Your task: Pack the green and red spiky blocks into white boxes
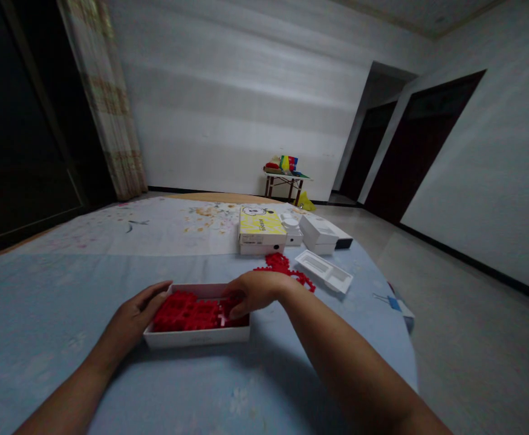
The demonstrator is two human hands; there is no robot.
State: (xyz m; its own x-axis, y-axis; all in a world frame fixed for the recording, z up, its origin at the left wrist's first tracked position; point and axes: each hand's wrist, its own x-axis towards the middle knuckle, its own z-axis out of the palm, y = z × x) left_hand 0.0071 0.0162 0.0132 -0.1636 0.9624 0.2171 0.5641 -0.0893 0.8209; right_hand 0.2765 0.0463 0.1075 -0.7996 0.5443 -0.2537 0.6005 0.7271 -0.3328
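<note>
From my end, fingertip detail on the R hand (256,289) was poor: fingers curled down into the R end of the open white box (198,338), hiding that corner; couldn't tell if they gripped a pc. L hand (133,311) lay against the L end, thumb by the rim; couldn't confirm a grip. Forearms cut off at bottom edge. Print on the box's front wall, too faint to read. R wrist partly covered the loose red pcs (277,262) beyond. Box sat on the near tablecloth (191,386), open side up, long axis approx. L–R, red interlocking plastic pcs (185,313) inside.
</note>
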